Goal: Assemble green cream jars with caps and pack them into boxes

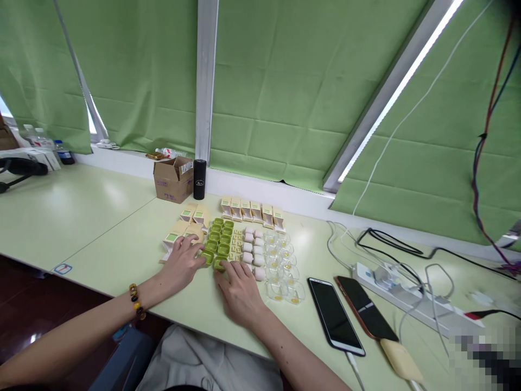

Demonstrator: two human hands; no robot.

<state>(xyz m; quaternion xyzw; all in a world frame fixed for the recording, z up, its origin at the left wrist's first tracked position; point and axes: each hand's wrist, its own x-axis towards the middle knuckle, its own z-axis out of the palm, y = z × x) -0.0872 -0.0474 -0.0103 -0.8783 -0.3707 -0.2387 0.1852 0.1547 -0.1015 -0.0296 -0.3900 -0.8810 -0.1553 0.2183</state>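
Observation:
My left hand [185, 267] reaches over the table with its fingers apart, its fingertips at the side of the green containers [209, 257] and close to the cream card boxes [171, 238]. My right hand [241, 296] rests at the near end of the same block, fingertips touching the nearest green container [220, 264]. The small, open green containers stand in two columns. To their right run small yellowish pieces [236, 240], then pale pink rounded blocks [247, 247], then clear plastic cups [293, 292] with a yellow spot in each.
More cream card boxes [246, 209] form a row behind. A cardboard carton [173, 182] and a black tumbler [199, 180] stand by the wall. At right lie a phone [337, 316], a second phone [366, 307], a cream power bank [401, 359], a power strip [407, 293] and cables.

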